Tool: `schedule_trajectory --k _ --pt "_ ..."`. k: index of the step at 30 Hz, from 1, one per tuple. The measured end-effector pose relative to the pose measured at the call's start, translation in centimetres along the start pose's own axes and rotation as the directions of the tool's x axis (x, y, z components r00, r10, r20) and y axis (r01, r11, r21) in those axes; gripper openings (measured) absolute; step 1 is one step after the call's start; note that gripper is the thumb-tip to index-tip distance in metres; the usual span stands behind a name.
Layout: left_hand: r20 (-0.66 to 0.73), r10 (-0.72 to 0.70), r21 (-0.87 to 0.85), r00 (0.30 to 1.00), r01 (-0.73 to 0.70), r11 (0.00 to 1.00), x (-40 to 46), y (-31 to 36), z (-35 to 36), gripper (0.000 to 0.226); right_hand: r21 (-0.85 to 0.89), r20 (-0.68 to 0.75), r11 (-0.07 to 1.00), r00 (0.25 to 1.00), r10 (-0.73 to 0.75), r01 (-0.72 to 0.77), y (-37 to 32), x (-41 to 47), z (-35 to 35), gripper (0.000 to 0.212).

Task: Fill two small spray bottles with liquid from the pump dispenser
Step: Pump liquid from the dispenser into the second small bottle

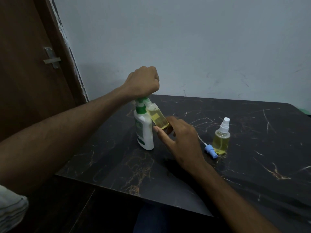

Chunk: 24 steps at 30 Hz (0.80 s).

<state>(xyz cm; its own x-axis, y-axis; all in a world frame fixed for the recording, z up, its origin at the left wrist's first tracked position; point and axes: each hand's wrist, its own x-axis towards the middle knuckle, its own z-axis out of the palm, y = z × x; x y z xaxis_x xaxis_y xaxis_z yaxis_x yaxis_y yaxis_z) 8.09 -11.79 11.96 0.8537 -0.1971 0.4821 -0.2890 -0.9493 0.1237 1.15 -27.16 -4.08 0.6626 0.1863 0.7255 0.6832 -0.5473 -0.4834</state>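
Observation:
A white pump dispenser (144, 130) with a green pump head stands on the dark marble table (252, 174). My left hand (143, 81) is curled into a fist and presses down on the pump head. My right hand (180, 140) pinches the base of a small clear spray bottle (158, 117) of yellow liquid, tilted with its open neck under the pump spout. A second spray bottle (221, 140), capped in white and holding yellow liquid, stands upright to the right. A loose blue spray cap (210, 150) with its white tube lies on the table beside it.
A brown door (33, 73) with a metal latch stands at the left, and a pale wall runs behind the table. The table's front edge runs diagonally from the near left toward the lower right.

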Motion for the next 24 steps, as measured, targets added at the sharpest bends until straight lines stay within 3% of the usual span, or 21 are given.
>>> schedule_trajectory --k 5,8,15,19,24 --pt "-0.004 -0.015 -0.026 1.0 0.015 1.0 0.06 -0.15 0.22 0.004 -0.01 -0.009 1.0 1.0 -0.002 0.002 0.14 0.08 0.08 0.034" --pt "0.005 -0.011 0.013 1.0 0.011 1.0 0.13 -0.11 -0.03 0.02 -0.019 -0.008 1.0 1.0 -0.009 0.009 0.01 0.01 0.06 0.035" --pt "-0.026 -0.017 -0.012 1.0 0.017 1.0 0.48 -0.14 0.6 0.011 -0.012 -0.004 1.0 1.0 0.002 -0.002 0.14 0.07 -0.08 0.035" --pt "-0.013 -0.01 0.018 1.0 0.01 1.0 0.5 -0.02 0.18 0.034 -0.004 -0.011 1.0 1.0 0.0 0.0 -0.01 0.03 -0.09 0.035" --pt "-0.05 0.006 -0.011 0.999 -0.006 1.0 0.41 -0.27 0.64 0.008 0.001 -0.012 1.0 1.0 0.014 -0.014 0.1 0.06 0.0 0.033"
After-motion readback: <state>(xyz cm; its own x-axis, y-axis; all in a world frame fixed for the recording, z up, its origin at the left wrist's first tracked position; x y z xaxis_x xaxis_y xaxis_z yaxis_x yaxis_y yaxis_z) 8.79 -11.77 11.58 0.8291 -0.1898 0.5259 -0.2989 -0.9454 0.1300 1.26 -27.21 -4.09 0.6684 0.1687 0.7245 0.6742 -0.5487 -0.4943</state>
